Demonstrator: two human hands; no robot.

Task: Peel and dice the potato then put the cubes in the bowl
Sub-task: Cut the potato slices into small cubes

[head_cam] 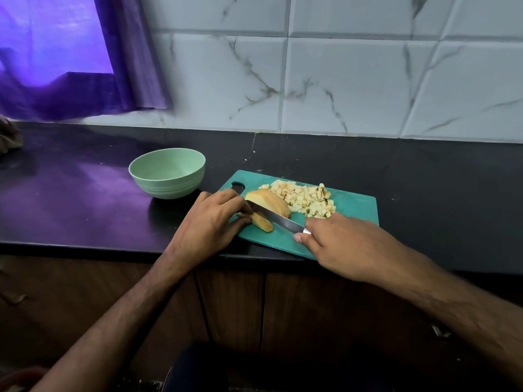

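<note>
Two hands at the teal cutting board (pixel 353 210), with potato half diced and the bowl (pixel 167 173) still holding no cubes.

Starting at your left, the pale green bowl stands on the dark counter (pixel 85 193), just beside the board's left corner. Your left hand (pixel 210 219) comes next, fingers curled down onto a small potato slice (pixel 262 222) and pinning it to the board. The knife (pixel 278 219) runs diagonally between that slice and the stack of uncut potato slices (pixel 271 202) behind the blade. Farther right, the pile of potato cubes (pixel 307 200) sits on the back of the board. Your right hand (pixel 342 244) closes around the knife's handle, thumb near the blade's base.
</note>
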